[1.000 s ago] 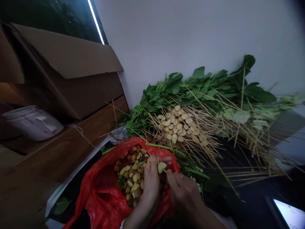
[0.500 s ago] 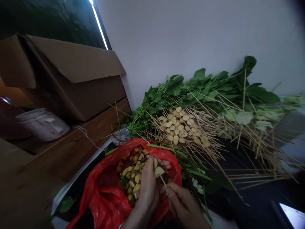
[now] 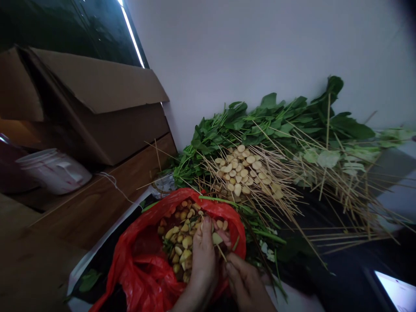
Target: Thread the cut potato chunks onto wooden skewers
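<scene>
Above the near right edge of the red bag (image 3: 143, 277), my right hand (image 3: 245, 279) pinches a thin skewer (image 3: 222, 253) between thumb and fingers; a pale slice (image 3: 217, 238) sits at its far end, over the bag's mouth. My left hand (image 3: 204, 253), also over the bag, is curled round that end, though I can't tell all it grips, as its thumb hides part. I reckon the worst risk is the point slipping and pricking my left fingers, since they lie in line with it. Pushing off-centre could split the slice, which would probably drop among the chunks (image 3: 186, 242) inside the bag. Beyond the bag, to its right, loaded skewers (image 3: 242, 171) lie in a loose, crossing heap; a knock could set them sliding against the leafy greens (image 3: 286, 117) farther behind.
</scene>
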The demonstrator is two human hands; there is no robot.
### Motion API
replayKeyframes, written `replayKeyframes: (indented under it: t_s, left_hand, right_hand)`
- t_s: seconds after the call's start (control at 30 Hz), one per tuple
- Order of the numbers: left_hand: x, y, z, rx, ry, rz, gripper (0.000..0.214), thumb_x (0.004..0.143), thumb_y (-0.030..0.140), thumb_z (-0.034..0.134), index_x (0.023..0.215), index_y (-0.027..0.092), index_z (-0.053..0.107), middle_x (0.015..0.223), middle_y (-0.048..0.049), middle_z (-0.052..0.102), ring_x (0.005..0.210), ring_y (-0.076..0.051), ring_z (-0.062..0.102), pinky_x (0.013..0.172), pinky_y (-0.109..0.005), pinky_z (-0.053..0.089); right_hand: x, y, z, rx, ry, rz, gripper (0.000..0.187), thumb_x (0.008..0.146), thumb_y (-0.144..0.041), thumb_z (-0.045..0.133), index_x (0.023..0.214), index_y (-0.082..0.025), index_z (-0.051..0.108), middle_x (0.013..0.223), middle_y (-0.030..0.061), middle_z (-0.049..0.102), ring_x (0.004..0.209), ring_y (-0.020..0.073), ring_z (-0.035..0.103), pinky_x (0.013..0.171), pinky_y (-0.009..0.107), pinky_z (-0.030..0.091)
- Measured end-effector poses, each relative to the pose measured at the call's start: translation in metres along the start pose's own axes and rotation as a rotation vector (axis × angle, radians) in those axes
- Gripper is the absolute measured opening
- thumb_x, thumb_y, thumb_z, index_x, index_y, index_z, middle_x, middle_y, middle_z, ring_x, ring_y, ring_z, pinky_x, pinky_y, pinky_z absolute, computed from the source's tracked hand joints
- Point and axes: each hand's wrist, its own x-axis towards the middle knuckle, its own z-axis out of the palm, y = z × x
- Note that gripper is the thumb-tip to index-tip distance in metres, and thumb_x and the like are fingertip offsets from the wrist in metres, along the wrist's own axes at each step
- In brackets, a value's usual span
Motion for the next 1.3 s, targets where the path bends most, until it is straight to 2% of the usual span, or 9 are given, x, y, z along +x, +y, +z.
replayKeyframes:
  t_s: [0.07, 0.23, 0.37, 0.67, 0.83, 0.97, 1.03, 1.13, 1.3]
  left_hand:
    - [0.001, -0.005, 0.0, -0.042, -0.013, -0.031, 0.045, 0.081, 0.06, 0.05, 0.062, 0.019, 0.054, 0.05, -0.0012, 0.06, 0.048, -0.016, 0.056, 0.048, -0.025, 0.042]
    - [0.002, -0.014, 0.003, -0.157, -0.049, -0.039, 0.043, 0.08, 0.06, 0.055, 0.066, 0.02, 0.053, 0.048, 0.0012, 0.058, 0.046, -0.013, 0.053, 0.048, -0.022, 0.04]
    - [0.001, -0.014, 0.004, -0.166, -0.052, -0.031, 0.044, 0.079, 0.06, 0.057, 0.064, 0.019, 0.053, 0.047, 0.0006, 0.057, 0.045, -0.011, 0.049, 0.047, -0.022, 0.04]
    - [-0.011, -0.017, 0.012, -0.009, 0.013, -0.094, 0.043, 0.076, 0.063, 0.055, 0.064, 0.022, 0.052, 0.049, -0.001, 0.06, 0.047, -0.017, 0.057, 0.046, -0.026, 0.042]
    - [-0.001, -0.021, 0.004, 0.093, -0.189, -0.022, 0.045, 0.082, 0.063, 0.047, 0.076, 0.02, 0.058, 0.07, -0.0072, 0.071, 0.069, -0.022, 0.067, 0.063, -0.031, 0.051]
    - [0.03, -0.004, -0.039, 0.351, -0.272, 0.194, 0.038, 0.086, 0.049, 0.051, 0.11, 0.022, 0.059, 0.095, -0.0067, 0.073, 0.087, -0.022, 0.067, 0.078, -0.032, 0.051]
    - [0.049, 0.008, -0.067, 0.611, -0.247, 0.29, 0.034, 0.089, 0.044, 0.048, 0.111, 0.021, 0.06, 0.102, -0.0072, 0.072, 0.092, -0.022, 0.066, 0.083, -0.034, 0.049]
    - [0.071, 0.019, -0.098, 1.183, -0.079, 0.407, 0.027, 0.089, 0.035, 0.048, 0.102, 0.02, 0.067, 0.107, -0.0095, 0.07, 0.101, -0.027, 0.062, 0.089, -0.04, 0.045]
    - [0.081, 0.01, -0.107, 1.679, -0.039, 0.38, 0.029, 0.089, 0.031, 0.049, 0.107, 0.018, 0.068, 0.106, -0.0131, 0.07, 0.102, -0.029, 0.06, 0.086, -0.039, 0.046]
  right_hand:
    - [0.0, 0.001, -0.001, 0.083, -0.064, 0.039, 0.05, 0.1, -0.048, 0.023, 0.073, -0.02, 0.055, 0.057, -0.0002, 0.054, 0.051, 0.0137, 0.051, 0.049, 0.021, 0.038]
    - [0.0, 0.0, -0.003, -0.043, 0.033, 0.024, 0.052, 0.1, -0.046, 0.019, 0.092, -0.018, 0.062, 0.067, 0.0051, 0.063, 0.057, 0.0171, 0.056, 0.056, 0.025, 0.041]
    - [-0.003, -0.001, -0.004, -0.028, -0.019, 0.081, 0.053, 0.099, -0.048, 0.022, 0.081, -0.02, 0.063, 0.066, 0.0063, 0.065, 0.058, 0.0185, 0.059, 0.054, 0.025, 0.043]
    - [0.008, -0.01, -0.007, 0.046, 0.045, 0.048, 0.048, 0.098, -0.043, 0.029, 0.117, -0.018, 0.065, 0.105, 0.0138, 0.071, 0.098, 0.0245, 0.065, 0.082, 0.031, 0.051]
    - [0.018, -0.014, -0.025, 0.129, 0.023, 0.131, 0.042, 0.096, -0.047, 0.037, 0.1, -0.018, 0.068, 0.088, 0.0089, 0.07, 0.085, 0.022, 0.063, 0.072, 0.027, 0.05]
    - [0.029, -0.016, -0.043, 0.21, -0.017, 0.171, 0.041, 0.096, -0.049, 0.039, 0.074, -0.019, 0.056, 0.065, -0.0004, 0.056, 0.063, 0.015, 0.052, 0.06, 0.023, 0.041]
    - [0.033, -0.015, -0.045, 0.239, -0.058, 0.185, 0.04, 0.096, -0.048, 0.037, 0.071, -0.02, 0.051, 0.063, -0.0027, 0.05, 0.061, 0.0135, 0.047, 0.058, 0.023, 0.037]
    - [0.034, -0.012, -0.037, 0.261, -0.141, 0.208, 0.04, 0.095, -0.049, 0.035, 0.072, -0.02, 0.049, 0.064, -0.003, 0.048, 0.061, 0.0135, 0.045, 0.059, 0.024, 0.035]
    - [0.026, -0.005, -0.021, 0.243, -0.203, 0.207, 0.04, 0.093, -0.051, 0.04, 0.069, -0.02, 0.05, 0.068, -0.0012, 0.05, 0.066, 0.015, 0.046, 0.063, 0.026, 0.035]
